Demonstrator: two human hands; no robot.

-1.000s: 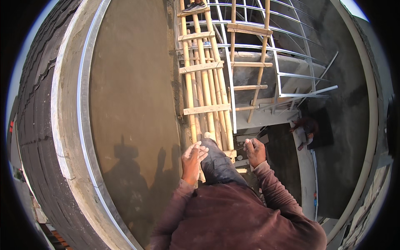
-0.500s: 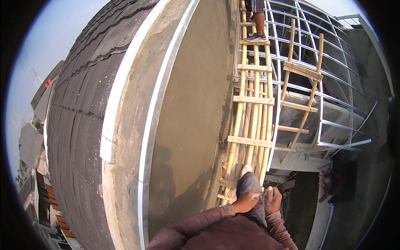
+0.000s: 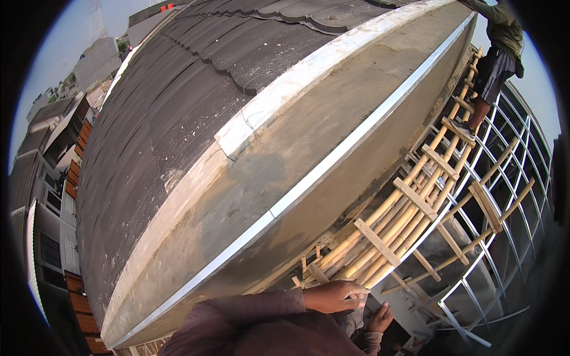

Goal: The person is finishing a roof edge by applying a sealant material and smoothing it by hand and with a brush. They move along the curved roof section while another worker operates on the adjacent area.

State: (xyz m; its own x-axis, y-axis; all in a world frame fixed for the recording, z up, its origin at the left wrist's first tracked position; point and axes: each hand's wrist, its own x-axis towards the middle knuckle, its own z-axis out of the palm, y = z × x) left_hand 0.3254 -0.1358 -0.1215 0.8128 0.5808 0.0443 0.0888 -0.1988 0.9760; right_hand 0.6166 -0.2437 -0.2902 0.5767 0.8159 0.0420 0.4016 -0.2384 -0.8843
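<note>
Both hands low in the frame, close to a bamboo ladder

Left hand point(image 3: 335, 295) at bottom center, fingers bent and close together, just beside the near end of the bamboo ladder point(image 3: 396, 221), cannot tell if touching it or holding anything; right hand point(image 3: 380, 319) lower and a little farther right, fingers curled in, thumb upward, cannot tell if gripping anything; ladder slanting from bottom center to upper right, with wooden rungs point(image 3: 377, 242) across; probably stiff, with slight spring, light for such length yet awkward to swing, perhaps slippery on the round outer poles point(image 3: 380, 275); best held by those poles, close to a rung; at upper right, on the ladder, a person point(image 3: 499, 65), adding load; metal strip point(image 3: 356, 145) mid-frame, roof tiles point(image 3: 178, 113) upper left
</note>
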